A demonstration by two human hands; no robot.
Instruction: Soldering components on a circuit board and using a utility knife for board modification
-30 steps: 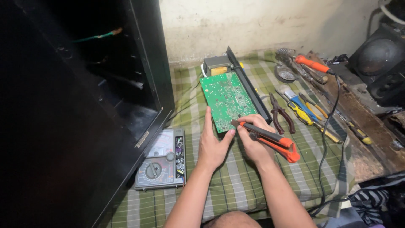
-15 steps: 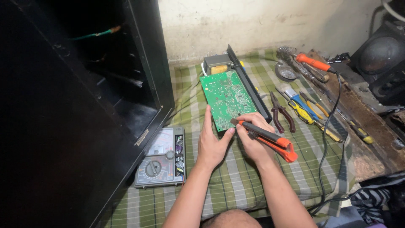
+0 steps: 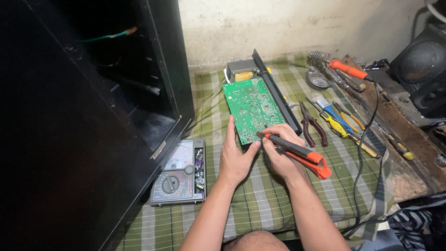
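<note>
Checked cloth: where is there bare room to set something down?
Bare cloth shows between the multimeter and the left hand, and right of the cutter towards the black cable. Crowded: the pliers and screwdrivers beside the green board.

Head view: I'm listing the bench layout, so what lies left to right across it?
Black cabinet → grey multimeter → left hand → right hand holding an orange-handled tool → dark pliers → orange-handled soldering iron → black speaker.

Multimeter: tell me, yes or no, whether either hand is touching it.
No. The multimeter lies apart on the checked cloth, while the left hand steadies the green circuit board and the right hand holds the orange-handled tool.
</note>
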